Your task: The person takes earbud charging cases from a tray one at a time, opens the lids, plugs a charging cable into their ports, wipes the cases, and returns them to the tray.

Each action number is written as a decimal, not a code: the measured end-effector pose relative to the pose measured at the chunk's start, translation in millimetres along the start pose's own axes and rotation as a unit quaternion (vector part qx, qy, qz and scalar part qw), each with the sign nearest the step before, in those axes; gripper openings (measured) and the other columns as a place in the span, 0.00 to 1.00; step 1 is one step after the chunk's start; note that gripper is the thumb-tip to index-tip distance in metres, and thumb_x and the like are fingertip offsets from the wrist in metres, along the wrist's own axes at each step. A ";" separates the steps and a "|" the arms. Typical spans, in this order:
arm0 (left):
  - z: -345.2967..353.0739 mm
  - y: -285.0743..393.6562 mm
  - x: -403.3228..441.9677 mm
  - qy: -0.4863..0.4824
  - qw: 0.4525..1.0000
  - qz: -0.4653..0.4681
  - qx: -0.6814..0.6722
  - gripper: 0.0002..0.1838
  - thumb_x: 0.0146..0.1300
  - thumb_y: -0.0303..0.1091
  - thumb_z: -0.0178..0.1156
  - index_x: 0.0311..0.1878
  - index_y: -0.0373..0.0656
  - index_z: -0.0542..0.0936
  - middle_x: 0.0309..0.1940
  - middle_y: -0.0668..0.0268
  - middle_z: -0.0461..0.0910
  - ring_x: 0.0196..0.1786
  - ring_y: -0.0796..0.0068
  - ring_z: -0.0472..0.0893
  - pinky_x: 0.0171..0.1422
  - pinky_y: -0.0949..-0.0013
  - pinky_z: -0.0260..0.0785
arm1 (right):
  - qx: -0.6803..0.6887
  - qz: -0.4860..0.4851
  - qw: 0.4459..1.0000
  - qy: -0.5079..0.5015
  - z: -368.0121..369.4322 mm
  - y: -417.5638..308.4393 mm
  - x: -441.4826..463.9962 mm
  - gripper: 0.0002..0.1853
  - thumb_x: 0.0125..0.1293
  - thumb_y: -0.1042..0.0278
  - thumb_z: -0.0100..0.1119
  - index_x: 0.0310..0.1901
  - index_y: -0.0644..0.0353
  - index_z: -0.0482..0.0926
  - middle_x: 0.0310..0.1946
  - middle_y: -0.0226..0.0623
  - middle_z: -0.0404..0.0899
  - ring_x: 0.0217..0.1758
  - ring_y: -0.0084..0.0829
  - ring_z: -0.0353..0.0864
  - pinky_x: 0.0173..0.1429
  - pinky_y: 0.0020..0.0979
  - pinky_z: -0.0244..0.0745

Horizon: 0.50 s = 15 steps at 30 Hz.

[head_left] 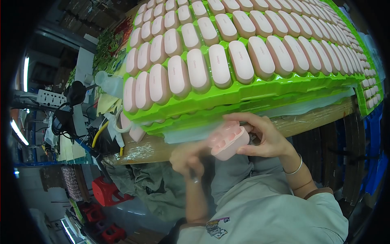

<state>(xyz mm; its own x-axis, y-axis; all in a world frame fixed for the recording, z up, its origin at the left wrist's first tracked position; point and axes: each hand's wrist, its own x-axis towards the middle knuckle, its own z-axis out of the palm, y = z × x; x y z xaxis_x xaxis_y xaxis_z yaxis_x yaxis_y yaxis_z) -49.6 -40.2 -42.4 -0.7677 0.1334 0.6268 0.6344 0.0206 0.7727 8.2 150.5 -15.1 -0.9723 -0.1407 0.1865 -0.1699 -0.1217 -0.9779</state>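
Note:
An open pink earbud charging case (229, 143) is in my right hand (266, 136), gripped between thumb and fingers over my lap. Its lid is flipped up, and the moulded earbud hollows inside face me. To the left, my left hand (187, 157) is smeared by motion. It reaches toward the left side of the case; whether it touches the case or holds anything cannot be made out. Just beyond both hands, shut pink cases (220, 66) stand in rows in a bright green plastic tray (243, 95).
The tray rests on another green tray on a wooden table (150, 150). Pink pieces (137, 133) and a roll of tape (120, 122) lie at the left corner. A power strip (51, 97) with cables and a red stool (106, 192) are further left.

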 end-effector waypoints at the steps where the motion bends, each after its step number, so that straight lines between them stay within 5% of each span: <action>1: -0.3 6.5 9.4 -0.073 0.992 0.076 0.071 0.28 0.64 0.52 0.40 0.32 0.35 0.78 0.08 0.76 0.59 0.12 0.85 0.61 0.17 0.79 0.48 | 0.015 0.007 1.000 -0.006 -0.5 0.4 -0.5 0.32 0.47 0.76 0.62 0.57 0.60 0.62 0.40 0.40 0.78 0.43 0.29 0.78 0.47 0.26 0.70; 2: -0.8 10.7 15.4 -0.146 0.968 0.150 0.140 0.32 0.63 0.56 0.38 0.33 0.34 0.80 0.07 0.75 0.59 0.11 0.84 0.61 0.16 0.78 0.49 | 0.015 0.008 1.000 -0.003 -1.0 0.5 -0.9 0.32 0.47 0.76 0.62 0.57 0.60 0.62 0.40 0.40 0.78 0.43 0.29 0.78 0.47 0.26 0.70; 3: -2.4 11.2 17.4 -0.173 0.957 0.156 0.175 0.31 0.58 0.60 0.40 0.36 0.42 0.81 0.08 0.73 0.63 0.11 0.80 0.66 0.16 0.76 0.55 | 0.020 0.000 1.000 0.000 -1.0 0.6 -0.7 0.32 0.47 0.76 0.62 0.57 0.61 0.62 0.40 0.40 0.78 0.43 0.29 0.78 0.47 0.26 0.71; 7: -5.0 12.9 22.8 -0.208 0.937 0.193 0.202 0.28 0.57 0.58 0.45 0.39 0.41 0.80 0.08 0.73 0.65 0.11 0.79 0.66 0.17 0.74 0.56 | 0.024 -0.029 0.999 0.033 2.0 3.9 0.3 0.31 0.46 0.77 0.62 0.55 0.61 0.64 0.41 0.40 0.77 0.42 0.29 0.78 0.47 0.27 0.72; 9: -4.9 26.9 24.9 -0.251 0.936 0.119 0.215 0.23 0.53 0.51 0.56 0.43 0.40 0.78 0.09 0.72 0.65 0.11 0.78 0.66 0.18 0.73 0.58 | -0.001 -0.047 0.998 0.044 3.0 3.7 0.4 0.30 0.46 0.78 0.63 0.53 0.61 0.65 0.41 0.40 0.77 0.42 0.29 0.78 0.46 0.28 0.72; 12: -0.5 44.4 15.6 -0.229 0.947 0.006 0.223 0.21 0.54 0.42 0.59 0.45 0.35 0.77 0.08 0.72 0.61 0.11 0.81 0.61 0.18 0.77 0.53 | -0.053 -0.070 0.995 0.055 5.2 1.8 -4.2 0.28 0.45 0.78 0.64 0.51 0.60 0.66 0.42 0.41 0.76 0.42 0.30 0.78 0.45 0.28 0.73; 13: -0.9 51.7 16.0 -0.241 0.950 -0.020 0.199 0.21 0.50 0.31 0.61 0.49 0.34 0.74 0.08 0.72 0.60 0.12 0.84 0.59 0.19 0.79 0.52 | -0.076 -0.075 0.993 0.050 5.6 1.2 -4.6 0.27 0.45 0.79 0.64 0.50 0.60 0.67 0.43 0.41 0.76 0.42 0.31 0.78 0.44 0.29 0.74; 15: 4.2 66.9 11.6 -0.239 0.950 -0.096 0.176 0.23 0.48 0.29 0.63 0.50 0.34 0.72 0.07 0.70 0.60 0.11 0.82 0.59 0.19 0.80 0.54 | -0.135 -0.132 0.981 0.051 5.0 -0.2 -1.3 0.27 0.45 0.79 0.63 0.50 0.60 0.67 0.42 0.40 0.76 0.41 0.32 0.79 0.43 0.29 0.74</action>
<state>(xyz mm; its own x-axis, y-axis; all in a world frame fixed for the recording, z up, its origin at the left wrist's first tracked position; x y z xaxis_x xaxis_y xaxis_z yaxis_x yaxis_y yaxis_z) -15.7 -33.1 16.2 -0.7970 0.5272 0.2946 0.5421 0.4096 0.7337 10.3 145.8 -14.7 -0.8973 -0.0394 0.4397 -0.4410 0.1258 -0.8887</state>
